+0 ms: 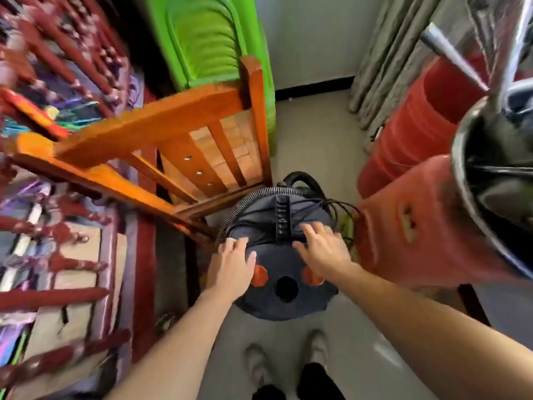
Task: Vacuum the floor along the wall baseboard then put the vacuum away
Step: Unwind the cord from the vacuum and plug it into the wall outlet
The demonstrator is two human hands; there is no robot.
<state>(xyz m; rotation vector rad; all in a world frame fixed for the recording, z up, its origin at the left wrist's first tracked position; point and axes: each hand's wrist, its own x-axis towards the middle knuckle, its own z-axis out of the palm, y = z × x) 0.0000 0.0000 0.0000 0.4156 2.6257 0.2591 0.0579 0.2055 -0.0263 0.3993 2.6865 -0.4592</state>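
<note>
A dark grey canister vacuum point(277, 295) with two orange buttons and a round hose port stands on the floor in a narrow gap just ahead of my feet. Its ribbed hose point(236, 210) and black cord are coiled over its top around the black handle point(282, 217). My left hand point(230, 265) rests flat on the left side of the body, fingers straight. My right hand point(323, 249) lies with spread fingers on the right side, beside the handle. A dark baseboard point(314, 85) runs along the white wall at the far end.
An upturned orange wooden chair point(184, 134) and stacked green plastic chairs point(207, 44) crowd the left. Red carved furniture point(72, 241) fills the far left. Red plastic stools point(418, 226) and stacked red buckets point(415, 131) stand right, with a grey curtain point(383, 53) behind.
</note>
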